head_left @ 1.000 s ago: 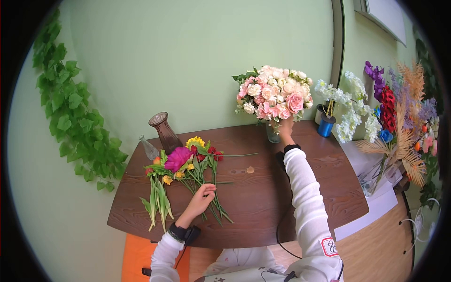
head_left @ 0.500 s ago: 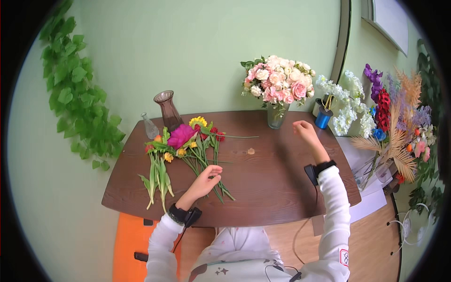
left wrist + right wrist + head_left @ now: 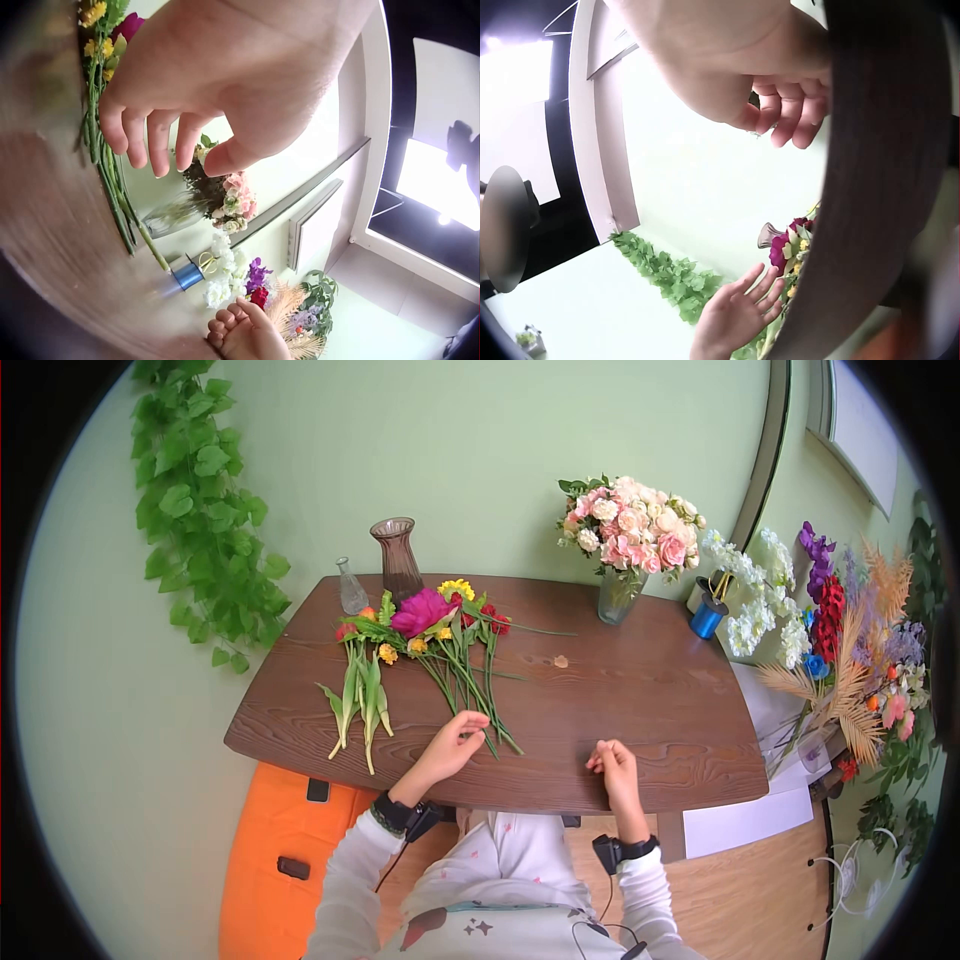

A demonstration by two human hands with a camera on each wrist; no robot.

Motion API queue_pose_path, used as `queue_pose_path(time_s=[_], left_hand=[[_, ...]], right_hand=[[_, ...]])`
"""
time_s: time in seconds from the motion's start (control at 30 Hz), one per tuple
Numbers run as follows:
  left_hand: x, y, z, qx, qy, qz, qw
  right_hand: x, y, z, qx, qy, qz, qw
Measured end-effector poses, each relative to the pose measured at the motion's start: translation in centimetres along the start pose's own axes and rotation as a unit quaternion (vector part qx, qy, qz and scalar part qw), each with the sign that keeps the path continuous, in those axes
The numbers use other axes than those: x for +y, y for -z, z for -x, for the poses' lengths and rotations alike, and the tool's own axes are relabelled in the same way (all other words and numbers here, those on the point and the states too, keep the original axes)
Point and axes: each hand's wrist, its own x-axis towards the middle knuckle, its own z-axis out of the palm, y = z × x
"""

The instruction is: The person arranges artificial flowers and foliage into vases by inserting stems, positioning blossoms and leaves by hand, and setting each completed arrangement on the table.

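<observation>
My left hand (image 3: 448, 748) hovers by the lower ends of the green flower stems (image 3: 462, 685), its fingers relaxed and holding nothing. Near the table's front edge, my right hand (image 3: 618, 772) is loosely curled, with nothing in it. Loose flowers lie on the left half of the table: a magenta peony (image 3: 422, 612), a yellow sunflower (image 3: 457, 589), red blooms (image 3: 496, 620) and small yellow flowers (image 3: 388, 653). Pale-stemmed tulips (image 3: 365, 705) lie beside them. A glass vase (image 3: 617, 603) at the back right carries a pink and white rose bouquet (image 3: 640, 530).
A ribbed purplish vase (image 3: 398, 560) and a small clear bottle vase (image 3: 352, 592) stand at the back left. At the right edge are a blue pot (image 3: 708, 620) and white blossoms (image 3: 750, 625). More bouquets fill the right side. Leafy vines (image 3: 205, 500) hang on the left wall.
My right hand has let go at the bouquet's vase and drawn back to the table's front edge. The left hand stays beside the stems. The head view has shifted.
</observation>
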Motion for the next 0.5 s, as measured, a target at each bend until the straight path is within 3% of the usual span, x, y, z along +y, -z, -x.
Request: queue_pose_path(time_s=[0.17,0.5], left_hand=[[-1.6,-0.8,2.0,0.037,0.031,-0.005,0.999],[-1.3,-2.7,3.3,0.144,-0.038,0.038,0.988]], right_hand=[[1.3,-1.2,1.0,0.052,0.086,0.03,0.994],[0.7,-1.1,1.5,0.069,0.081,0.042,0.993]])
